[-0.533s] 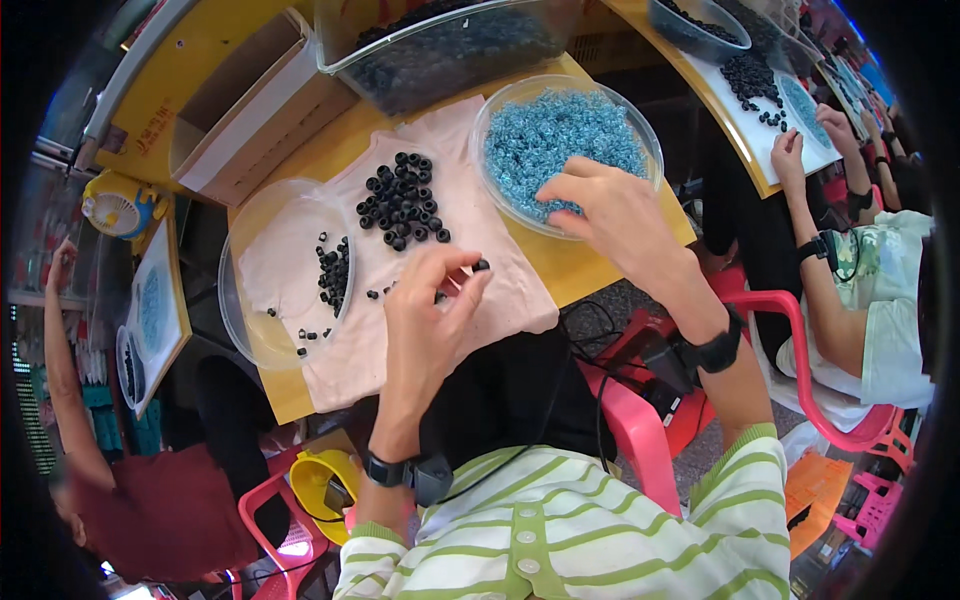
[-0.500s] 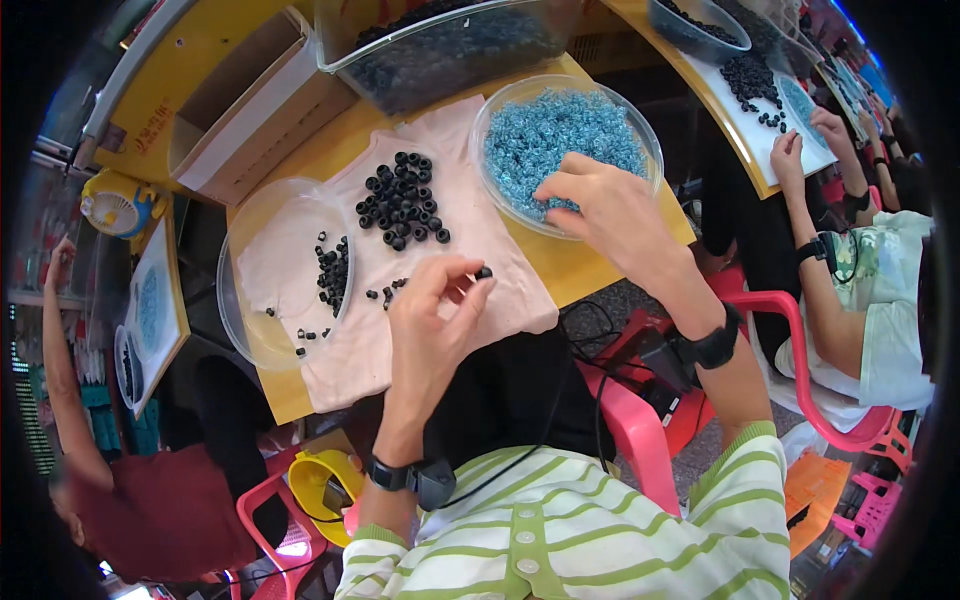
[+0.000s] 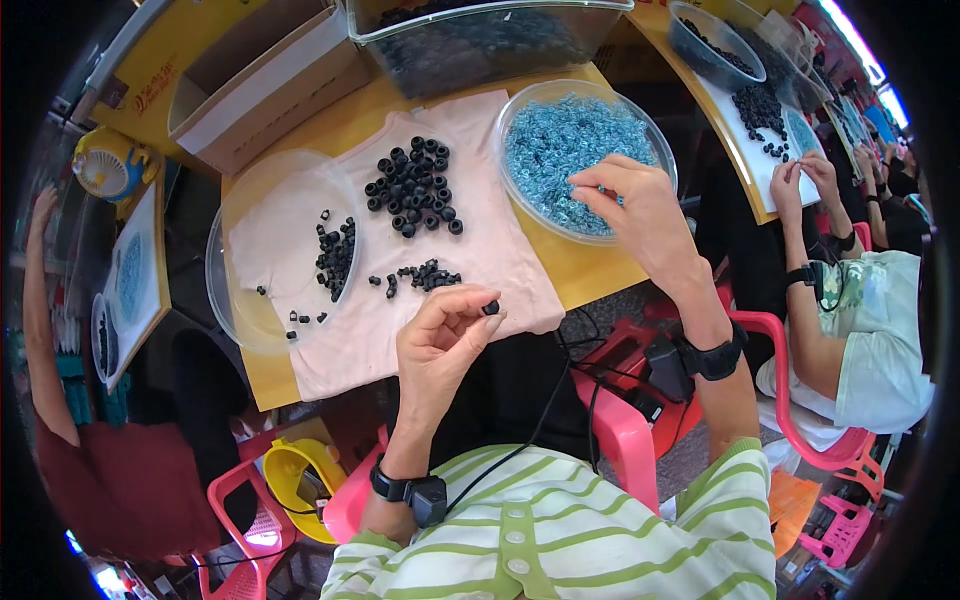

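Note:
My left hand (image 3: 438,340) pinches a small round black cap-like piece (image 3: 491,307) between thumb and fingertips, over the near edge of a pale pink cloth (image 3: 505,245). My right hand (image 3: 645,210) hovers above a clear round tub (image 3: 673,165) of small shiny blue pieces (image 3: 565,140). Its thumb and forefinger are pressed together; whatever is between them is too small to make out. On the cloth lie a cluster of round black pieces (image 3: 412,190) and a pile of smaller black parts (image 3: 432,275), just beyond my left hand.
A shallow clear round tray (image 3: 212,265) with small black parts (image 3: 337,260) sits at the left. Behind stand an open cardboard box (image 3: 270,90) and a clear bin (image 3: 500,50) of black pieces. Co-workers sit at tables on both sides; a pink chair (image 3: 625,420) is close by.
My right hand has lifted its fingertips from among the blue pieces. My left hand keeps the black piece. The view has shifted slightly, uncovering more small black parts beyond my left hand.

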Tool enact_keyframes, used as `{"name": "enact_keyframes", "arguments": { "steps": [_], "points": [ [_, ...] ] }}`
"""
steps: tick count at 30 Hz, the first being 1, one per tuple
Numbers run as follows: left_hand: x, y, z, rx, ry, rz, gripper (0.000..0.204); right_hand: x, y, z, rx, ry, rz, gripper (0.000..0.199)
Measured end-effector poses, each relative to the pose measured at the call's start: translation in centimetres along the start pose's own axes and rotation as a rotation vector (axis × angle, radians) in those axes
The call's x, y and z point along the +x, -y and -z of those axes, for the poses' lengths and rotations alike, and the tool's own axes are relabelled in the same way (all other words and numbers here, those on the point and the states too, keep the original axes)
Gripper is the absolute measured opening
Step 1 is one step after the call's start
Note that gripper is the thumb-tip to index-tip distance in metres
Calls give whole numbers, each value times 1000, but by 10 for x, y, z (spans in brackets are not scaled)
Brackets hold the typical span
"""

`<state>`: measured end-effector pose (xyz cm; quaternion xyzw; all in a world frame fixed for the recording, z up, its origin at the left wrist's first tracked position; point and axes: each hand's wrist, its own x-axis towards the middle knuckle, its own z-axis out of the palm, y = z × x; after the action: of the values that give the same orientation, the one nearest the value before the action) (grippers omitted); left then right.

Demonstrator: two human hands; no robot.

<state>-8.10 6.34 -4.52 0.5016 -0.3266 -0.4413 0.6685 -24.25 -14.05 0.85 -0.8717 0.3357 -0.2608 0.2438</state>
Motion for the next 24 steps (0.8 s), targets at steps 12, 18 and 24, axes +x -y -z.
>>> {"name": "enact_keyframes", "arguments": {
  "steps": [12, 18, 24],
  "points": [
    [-4, -6, 14, 6, -112, 15, 25, -38, 54, -65, 3, 117, 210, 9],
    [-5, -6, 18, 48, -100, -27, 20, -43, 49, -65, 73, 133, 108, 12],
    [-3, -7, 19, 21, -117, 18, 20, -41, 48, -72, 137, 125, 130, 12]
  ]
}}
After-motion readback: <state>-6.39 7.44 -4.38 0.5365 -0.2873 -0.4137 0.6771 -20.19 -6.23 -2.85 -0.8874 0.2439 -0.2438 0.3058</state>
